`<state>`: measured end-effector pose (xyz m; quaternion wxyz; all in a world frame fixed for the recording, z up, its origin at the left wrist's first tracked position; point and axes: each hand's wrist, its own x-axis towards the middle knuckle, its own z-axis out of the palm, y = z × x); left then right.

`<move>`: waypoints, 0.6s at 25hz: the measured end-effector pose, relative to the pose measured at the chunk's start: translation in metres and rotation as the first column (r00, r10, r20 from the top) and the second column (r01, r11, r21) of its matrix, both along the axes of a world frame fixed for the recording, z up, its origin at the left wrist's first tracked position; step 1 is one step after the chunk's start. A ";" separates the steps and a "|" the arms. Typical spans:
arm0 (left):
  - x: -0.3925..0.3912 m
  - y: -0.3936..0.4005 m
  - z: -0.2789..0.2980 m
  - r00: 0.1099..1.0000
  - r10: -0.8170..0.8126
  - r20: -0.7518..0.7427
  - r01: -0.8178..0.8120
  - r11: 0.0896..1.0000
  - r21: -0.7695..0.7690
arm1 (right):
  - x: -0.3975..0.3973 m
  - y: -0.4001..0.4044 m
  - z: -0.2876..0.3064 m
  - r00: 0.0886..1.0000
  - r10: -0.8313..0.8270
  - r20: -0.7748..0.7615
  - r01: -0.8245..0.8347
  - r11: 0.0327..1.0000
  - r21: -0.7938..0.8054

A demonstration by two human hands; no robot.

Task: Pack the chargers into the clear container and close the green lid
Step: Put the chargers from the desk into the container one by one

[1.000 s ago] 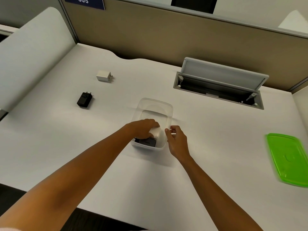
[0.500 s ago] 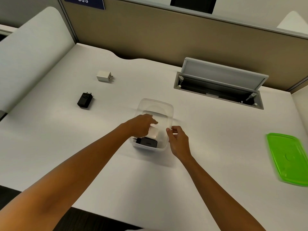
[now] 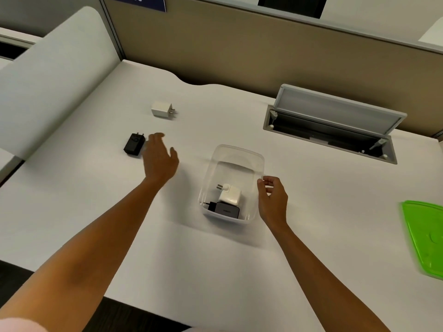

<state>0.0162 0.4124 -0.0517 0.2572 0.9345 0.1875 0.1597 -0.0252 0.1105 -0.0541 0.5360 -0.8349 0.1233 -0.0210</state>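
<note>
The clear container (image 3: 239,155) stands mid-desk with a white charger (image 3: 230,194) and a dark grey charger (image 3: 225,209) lying inside at its near end. My right hand (image 3: 272,200) rests against the container's right rim, fingers curled on the edge. My left hand (image 3: 160,159) is open and empty, hovering just right of a small black charger (image 3: 134,144) on the desk. A small white charger (image 3: 163,109) lies farther back. The green lid (image 3: 424,236) lies flat at the right edge.
An open grey cable hatch (image 3: 335,125) is set into the desk behind the container. A beige partition (image 3: 239,44) runs along the back and a white divider panel (image 3: 48,80) borders the left side.
My left hand left the white charger in the container, came out and swung left toward the black charger on the desk. My right hand stayed on the container's right rim.
</note>
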 end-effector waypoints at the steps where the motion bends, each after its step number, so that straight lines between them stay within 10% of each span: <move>1: 0.003 0.015 -0.006 0.992 0.069 -0.104 -0.068 0.998 0.013 | 0.000 0.000 -0.001 1.000 -0.002 0.009 0.002 1.000 -0.003; 7: 0.027 0.086 -0.019 0.874 0.257 -0.412 -0.261 0.964 0.050 | 0.002 -0.001 -0.005 0.999 0.012 0.044 -0.011 1.000 -0.019; 15: 0.028 0.052 -0.018 0.943 0.132 -0.304 -0.153 0.987 -0.048 | 0.002 -0.001 -0.006 0.999 0.016 0.033 -0.016 1.000 -0.008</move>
